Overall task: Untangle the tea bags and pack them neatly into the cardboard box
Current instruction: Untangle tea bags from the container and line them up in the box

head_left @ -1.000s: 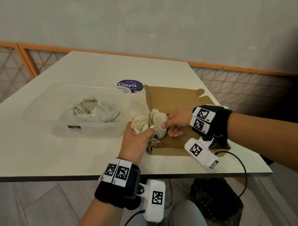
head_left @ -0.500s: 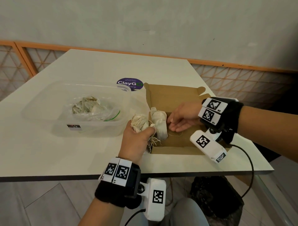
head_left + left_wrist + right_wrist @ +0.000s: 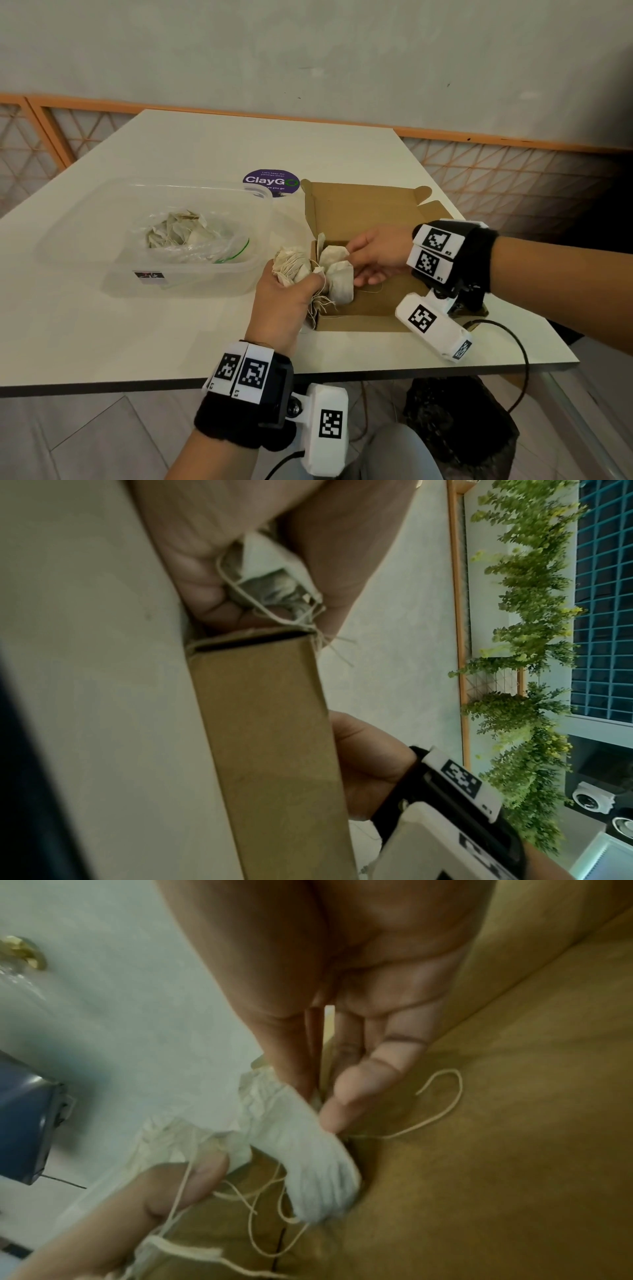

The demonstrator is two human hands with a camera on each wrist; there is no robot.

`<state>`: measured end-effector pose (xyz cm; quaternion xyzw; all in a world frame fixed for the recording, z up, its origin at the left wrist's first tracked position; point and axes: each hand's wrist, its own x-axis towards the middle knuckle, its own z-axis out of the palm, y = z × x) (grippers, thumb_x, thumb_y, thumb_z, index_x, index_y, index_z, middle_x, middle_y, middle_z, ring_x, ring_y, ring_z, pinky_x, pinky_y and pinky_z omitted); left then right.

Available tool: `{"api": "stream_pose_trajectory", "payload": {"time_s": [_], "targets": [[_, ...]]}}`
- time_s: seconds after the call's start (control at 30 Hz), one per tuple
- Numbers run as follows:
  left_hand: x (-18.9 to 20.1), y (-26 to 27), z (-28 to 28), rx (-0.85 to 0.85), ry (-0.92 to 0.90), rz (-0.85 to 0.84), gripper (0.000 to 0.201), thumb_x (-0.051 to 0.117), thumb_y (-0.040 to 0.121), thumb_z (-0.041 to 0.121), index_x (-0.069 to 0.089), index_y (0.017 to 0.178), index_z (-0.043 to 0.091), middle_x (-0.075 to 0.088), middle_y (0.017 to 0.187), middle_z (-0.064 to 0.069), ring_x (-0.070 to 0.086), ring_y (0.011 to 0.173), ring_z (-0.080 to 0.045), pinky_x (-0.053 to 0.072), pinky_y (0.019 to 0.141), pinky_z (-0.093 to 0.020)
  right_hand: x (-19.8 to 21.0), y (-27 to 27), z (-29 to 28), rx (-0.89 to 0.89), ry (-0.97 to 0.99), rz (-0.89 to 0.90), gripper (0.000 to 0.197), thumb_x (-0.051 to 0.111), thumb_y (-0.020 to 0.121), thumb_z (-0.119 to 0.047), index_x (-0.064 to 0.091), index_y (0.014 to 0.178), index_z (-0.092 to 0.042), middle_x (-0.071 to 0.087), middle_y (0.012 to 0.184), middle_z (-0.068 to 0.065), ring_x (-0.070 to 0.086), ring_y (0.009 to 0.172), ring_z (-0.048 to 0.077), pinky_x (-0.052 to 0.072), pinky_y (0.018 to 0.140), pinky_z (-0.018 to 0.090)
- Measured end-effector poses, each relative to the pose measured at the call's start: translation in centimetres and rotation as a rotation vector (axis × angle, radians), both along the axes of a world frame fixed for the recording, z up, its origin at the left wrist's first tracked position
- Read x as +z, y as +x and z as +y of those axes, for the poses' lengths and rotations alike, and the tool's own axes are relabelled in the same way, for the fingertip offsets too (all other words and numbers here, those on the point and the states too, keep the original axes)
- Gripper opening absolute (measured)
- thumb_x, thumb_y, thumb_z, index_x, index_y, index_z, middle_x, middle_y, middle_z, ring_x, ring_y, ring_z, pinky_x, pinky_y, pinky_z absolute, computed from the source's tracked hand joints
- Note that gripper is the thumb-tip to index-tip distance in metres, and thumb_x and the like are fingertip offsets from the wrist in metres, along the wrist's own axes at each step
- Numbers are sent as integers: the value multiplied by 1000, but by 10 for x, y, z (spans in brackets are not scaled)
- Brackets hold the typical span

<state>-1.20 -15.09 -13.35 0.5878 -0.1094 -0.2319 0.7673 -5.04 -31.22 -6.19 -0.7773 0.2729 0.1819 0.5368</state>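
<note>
Starting at the left of the table (image 3: pixel 102 325), a clear plastic tub (image 3: pixel 85 246) holds a bag of more tea bags (image 3: pixel 178 229), not yet handled. Nearer the middle, the left hand (image 3: pixel 284 301) is curled round a clump of tea bags (image 3: pixel 291 263) at the near left corner of the cardboard box (image 3: pixel 370 212), with a tuft of strings (image 3: pixel 320 305) hanging below the fist and over the box edge. Just right of it, a single tea bag (image 3: pixel 337 274) hangs down inside the box, and the right hand (image 3: pixel 376 253) pinches its top between thumb and fingertips, the other fingers fairly straight. One loose string (image 3: pixel 441 1104) lies curled on the box floor. These bags look feather-light, soft and easily crushed, the paper thin enough to tear if tugged hard. Their strings are probably the snagging part, so a pull on the bag body risks ripping it. Better, I judge, to hold each bag by its folded top edge and ease the thread out gently, while the fist keeps the rest steady.
</note>
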Motion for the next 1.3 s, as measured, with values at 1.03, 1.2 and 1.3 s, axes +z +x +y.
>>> {"api": "stream_pose_trajectory", "payload": {"time_s": [1.03, 1.2, 1.3], "targets": [[2, 1, 2, -10, 36, 5, 47, 72, 57, 18, 59, 102, 13, 68, 96, -12, 67, 93, -34, 54, 85, -54, 20, 17, 14, 133, -381, -29, 38, 66, 83, -8, 53, 116, 4, 64, 78, 9, 58, 60, 13, 49, 51, 17], [3, 1, 3, -14, 37, 10, 39, 75, 67, 8, 59, 103, 12, 68, 97, -13, 66, 96, -36, 53, 85, -57, 23, 28, 15, 113, -396, 17, 30, 65, 84, -7, 53, 109, 2, 65, 64, 5, 59, 53, 11, 49, 50, 17], [3, 0, 3, -13, 28, 11, 46, 73, 59, 16, 59, 103, 13, 68, 96, -12, 67, 94, -33, 54, 85, -53, 28, 29, 15, 36, -361, -8, 21, 63, 85, -4, 51, 102, -5, 66, 71, 10, 61, 52, 13, 52, 49, 19]]}}
